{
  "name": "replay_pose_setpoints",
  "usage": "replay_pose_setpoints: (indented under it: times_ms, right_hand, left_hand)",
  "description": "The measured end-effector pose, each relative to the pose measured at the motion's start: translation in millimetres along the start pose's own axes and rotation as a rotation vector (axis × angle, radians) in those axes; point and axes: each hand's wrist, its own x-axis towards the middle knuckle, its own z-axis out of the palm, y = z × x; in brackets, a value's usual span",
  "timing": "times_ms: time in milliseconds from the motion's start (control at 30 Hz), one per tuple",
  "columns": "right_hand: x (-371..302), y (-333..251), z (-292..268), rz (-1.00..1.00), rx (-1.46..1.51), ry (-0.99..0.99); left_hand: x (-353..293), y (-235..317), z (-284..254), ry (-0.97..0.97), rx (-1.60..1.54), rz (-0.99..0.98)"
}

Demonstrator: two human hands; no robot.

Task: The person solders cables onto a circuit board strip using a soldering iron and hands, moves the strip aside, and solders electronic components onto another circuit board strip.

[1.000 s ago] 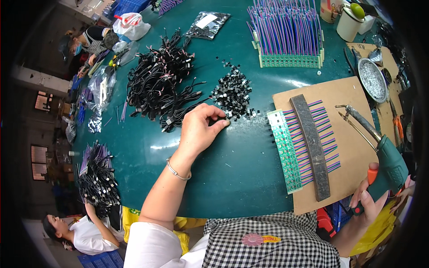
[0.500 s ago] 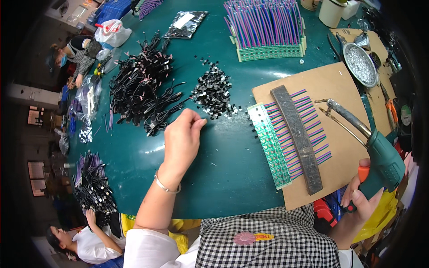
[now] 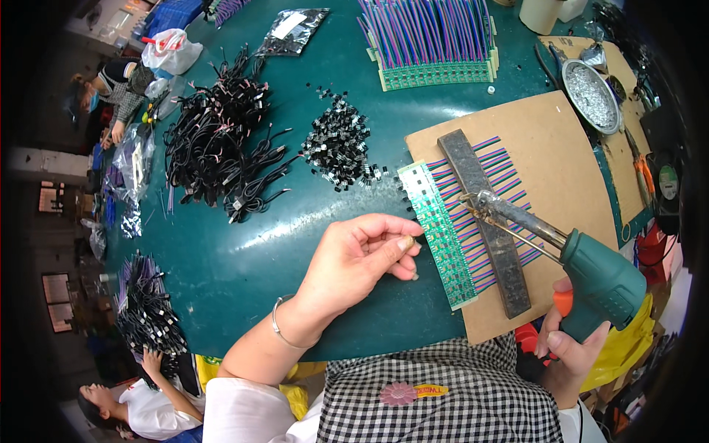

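Left hand: held over the green table, fingers curled in, thumb and first finger pinched together near the edge of the green strip; too small to tell what sat in the pinch.
Right hand: wrapped tight around the handle of the green soldering gun.
Gun tip: pointed left, over the dark metal bar.
Green strip: flat on the brown cardboard sheet, purple and blue wires running from it under the bar.
Small black parts: piled on the table, well above the left hand.
Black cables: heaped left of that pile.
Round metal dish: up at the right.
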Motion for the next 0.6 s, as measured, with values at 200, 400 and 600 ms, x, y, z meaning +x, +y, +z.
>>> replay_pose_setpoints:
  times_ms: [200,400,600]
  right_hand:
    - [-5,-4,4,0.159,-0.041,-0.029]
    - [-8,0,1,0.17,-0.05,-0.035]
    - [-8,-1,1,0.182,-0.049,-0.022]
  left_hand:
    - [17,-1,2,-0.029,0.006,0.043]
    - [29,-3,-8,-0.075,-0.084,-0.031]
    - [33,-11,-7,-0.062,-0.122,0.007]
